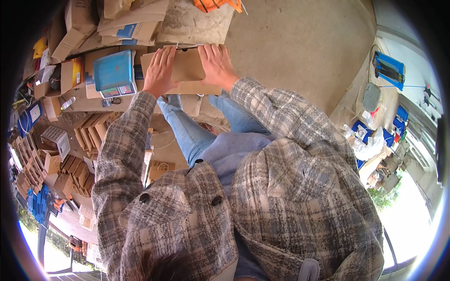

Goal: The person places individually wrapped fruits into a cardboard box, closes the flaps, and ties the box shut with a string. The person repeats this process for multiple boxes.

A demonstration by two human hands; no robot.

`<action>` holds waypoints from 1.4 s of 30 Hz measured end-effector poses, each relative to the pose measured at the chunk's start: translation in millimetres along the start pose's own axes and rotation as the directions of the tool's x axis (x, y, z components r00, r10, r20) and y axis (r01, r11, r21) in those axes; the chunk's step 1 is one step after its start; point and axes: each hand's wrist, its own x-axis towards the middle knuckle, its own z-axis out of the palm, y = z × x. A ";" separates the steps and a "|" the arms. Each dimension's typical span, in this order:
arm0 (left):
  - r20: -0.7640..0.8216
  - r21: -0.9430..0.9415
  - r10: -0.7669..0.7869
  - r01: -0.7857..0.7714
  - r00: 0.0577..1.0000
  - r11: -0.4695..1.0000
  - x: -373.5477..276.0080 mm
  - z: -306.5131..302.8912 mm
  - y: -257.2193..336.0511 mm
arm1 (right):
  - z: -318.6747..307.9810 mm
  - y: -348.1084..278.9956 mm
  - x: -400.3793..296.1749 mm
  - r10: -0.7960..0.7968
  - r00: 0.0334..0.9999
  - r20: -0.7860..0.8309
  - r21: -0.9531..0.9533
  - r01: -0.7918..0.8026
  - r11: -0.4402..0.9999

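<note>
A small brown cardboard box [188, 66] lies before me, with a dark hole near its far edge. My left hand [160, 70] presses on its left end, fingers pointing away from me. At its right end is my right hand [217, 65], the fingers over the far edge and the thumb near the close edge. Beneath the box a larger cardboard piece [198, 88] shows. A white cord [190, 45] runs along the far side, between the fingertips of both hands.
A blue plastic tray [113, 70] rests left of my hands. Flattened cardboard boxes [132, 31] are piled at the upper left, an orange bag [214, 4] beyond. Stacked cardboard [93, 133] and a white plastic crate [58, 140] stand lower left; a clear bottle [68, 103] lies nearby.
</note>
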 end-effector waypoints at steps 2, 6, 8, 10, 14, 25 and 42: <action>-0.044 0.016 -0.027 0.028 0.999 0.999 -0.6 4.2 -0.9 | -1.6 0.8 1.4 0.005 1.000 -0.011 -0.014 -0.005 1.000; -0.067 0.032 -0.062 0.064 0.996 0.997 -1.9 5.9 0.4 | 2.8 0.4 2.2 0.007 1.000 -0.017 -0.002 -0.007 1.000; -0.061 0.025 -0.051 0.052 0.997 0.998 -1.0 6.6 -1.5 | 4.0 1.6 2.6 0.008 1.000 -0.010 -0.002 -0.008 1.000; -0.031 0.023 -0.052 0.052 0.998 0.998 -2.4 6.9 -2.8 | 3.6 0.3 1.8 0.009 1.000 0.001 -0.014 -0.009 1.000; -0.030 0.051 -0.045 0.047 0.999 0.998 -2.3 9.8 -3.0 | 5.5 0.9 2.1 0.015 1.000 -0.002 -0.014 -0.015 1.000; -0.022 0.080 -0.037 0.039 0.999 0.996 2.2 11.9 -1.3 | 8.3 5.5 3.1 0.020 1.000 -0.016 0.029 -0.019 0.999; -0.071 -0.072 -0.071 0.065 0.995 0.995 -2.9 -13.9 -31.9 | 0.7 3.7 -5.3 0.047 0.999 0.008 0.062 -0.047 0.997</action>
